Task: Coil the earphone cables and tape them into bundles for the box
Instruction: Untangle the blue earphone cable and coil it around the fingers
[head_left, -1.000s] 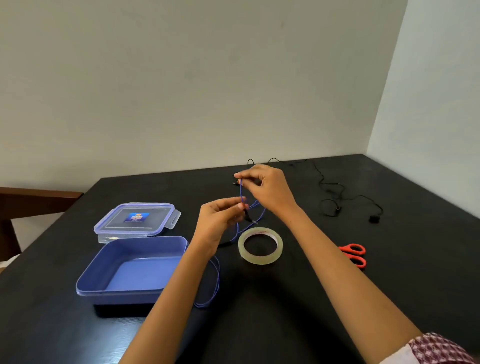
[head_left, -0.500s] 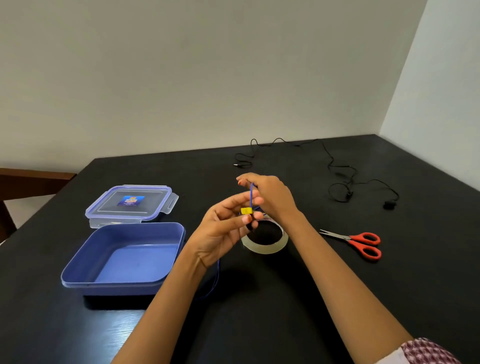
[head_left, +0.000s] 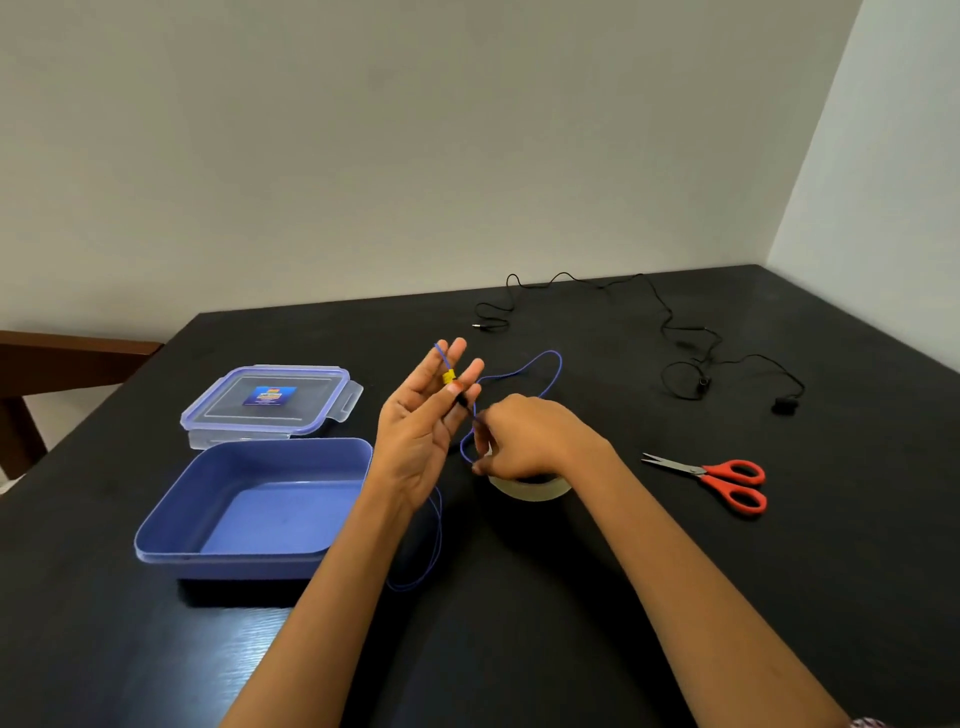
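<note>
— Now, whereabouts for the blue earphone cable (head_left: 559, 361)?
— Pinned at the yellow piece under the thumb of the left hand (head_left: 418, 431), fingers straight and raised. Also pinched lower down by the curled right hand (head_left: 524, 441), just above the tape roll (head_left: 530, 489).
— Next wrap?
— Probably up and leftward, across those 4 upright fingers. Loops out behind, trails down to the desk (head_left: 571, 623).
</note>
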